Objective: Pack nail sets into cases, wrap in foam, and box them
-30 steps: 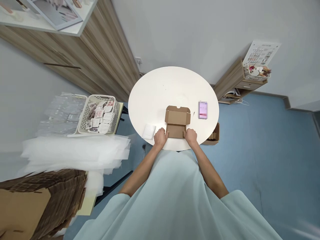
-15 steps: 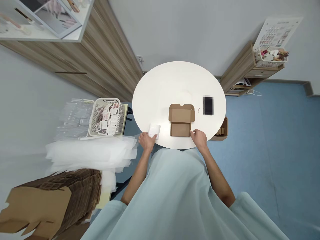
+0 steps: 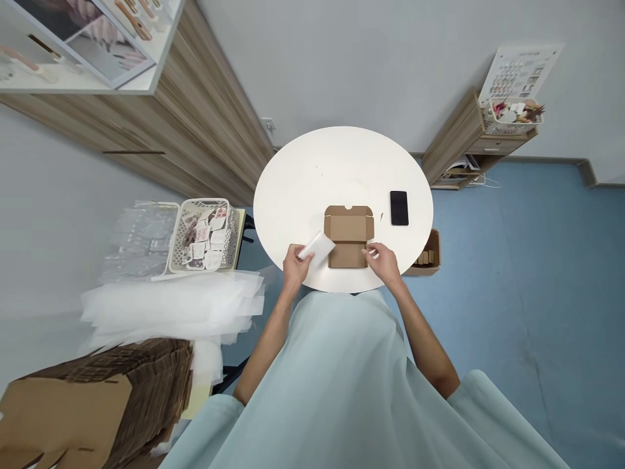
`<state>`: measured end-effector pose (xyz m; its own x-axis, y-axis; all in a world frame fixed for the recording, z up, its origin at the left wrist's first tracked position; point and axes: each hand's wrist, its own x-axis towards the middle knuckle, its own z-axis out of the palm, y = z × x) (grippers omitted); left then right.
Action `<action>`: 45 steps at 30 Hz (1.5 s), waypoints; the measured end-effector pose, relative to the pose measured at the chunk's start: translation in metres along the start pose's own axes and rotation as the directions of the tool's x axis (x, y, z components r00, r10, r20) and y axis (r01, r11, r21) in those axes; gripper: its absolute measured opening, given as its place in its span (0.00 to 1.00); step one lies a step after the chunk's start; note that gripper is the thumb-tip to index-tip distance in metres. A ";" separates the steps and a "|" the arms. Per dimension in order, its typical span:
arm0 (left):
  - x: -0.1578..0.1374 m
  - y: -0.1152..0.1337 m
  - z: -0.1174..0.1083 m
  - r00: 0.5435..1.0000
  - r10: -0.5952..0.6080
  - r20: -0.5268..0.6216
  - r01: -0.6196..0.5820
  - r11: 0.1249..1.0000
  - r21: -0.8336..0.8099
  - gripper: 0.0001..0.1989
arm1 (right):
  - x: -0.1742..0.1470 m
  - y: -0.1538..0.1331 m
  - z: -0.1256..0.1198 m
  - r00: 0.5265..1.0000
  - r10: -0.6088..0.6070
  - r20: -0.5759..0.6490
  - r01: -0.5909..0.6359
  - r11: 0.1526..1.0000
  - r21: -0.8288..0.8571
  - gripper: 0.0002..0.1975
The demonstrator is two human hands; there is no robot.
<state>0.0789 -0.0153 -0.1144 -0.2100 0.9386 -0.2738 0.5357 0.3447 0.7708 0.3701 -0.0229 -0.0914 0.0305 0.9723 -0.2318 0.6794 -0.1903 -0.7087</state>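
My left hand (image 3: 295, 266) is closed on a thin white packet (image 3: 317, 247), which is tilted up off the table at the left of the open cardboard box (image 3: 347, 255). What the packet contains is hidden. The small brown box has its lid folded back away from me, and its inside shows nothing in it. At the box's right side is my right hand (image 3: 383, 262), thumb and forefinger slightly apart at the wall's edge. Whether they touch the box is hard to tell.
The round white table (image 3: 293, 189) also bears a black phone-like device (image 3: 399, 208). To the left are white baskets (image 3: 208, 203), a stack of white sheets (image 3: 170, 303) and flat cardboard blanks (image 3: 68, 410). A carton of small boxes (image 3: 424, 268) sits below right.
My left hand has lifted the white packet off the table and brought it right, towards the box. My right hand's fingers have loosened and shifted slightly over the box's right edge.
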 end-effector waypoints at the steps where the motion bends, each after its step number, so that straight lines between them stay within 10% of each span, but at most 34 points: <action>1: 0.000 0.010 0.003 0.999 0.032 0.038 -0.031 0.999 -0.031 0.12 | 0.002 -0.003 -0.001 0.999 -0.034 -0.001 0.034 0.997 0.071 0.18; 7: 0.001 0.044 0.021 0.933 0.206 0.296 -0.145 0.966 -0.217 0.14 | 0.010 -0.010 -0.001 0.969 -0.234 0.083 0.192 0.917 0.350 0.36; 13: 0.008 0.043 0.037 0.879 0.252 0.405 -0.135 0.946 -0.295 0.18 | 0.018 0.010 0.017 0.974 -0.199 0.104 0.128 0.873 0.470 0.24; 21: 0.019 0.043 0.078 0.975 -0.007 0.224 0.004 1.000 0.015 0.19 | 0.033 0.026 0.047 0.998 0.066 -0.010 -0.063 0.980 0.191 0.21; 32: 0.019 0.029 0.097 0.944 0.042 0.327 -0.198 0.866 0.460 0.20 | 0.040 0.013 0.056 0.988 0.007 0.156 0.039 0.956 -0.289 0.17; 45: 0.014 0.060 0.093 0.933 0.011 0.359 -0.256 0.722 0.643 0.14 | 0.047 -0.004 0.059 0.964 0.077 0.256 0.055 0.880 -0.473 0.13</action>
<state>0.1841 0.0201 -0.1258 0.1035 0.8850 -0.4540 0.9662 0.0189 0.2570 0.3250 0.0157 -0.1388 -0.1059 0.8875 -0.4485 0.9457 -0.0494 -0.3212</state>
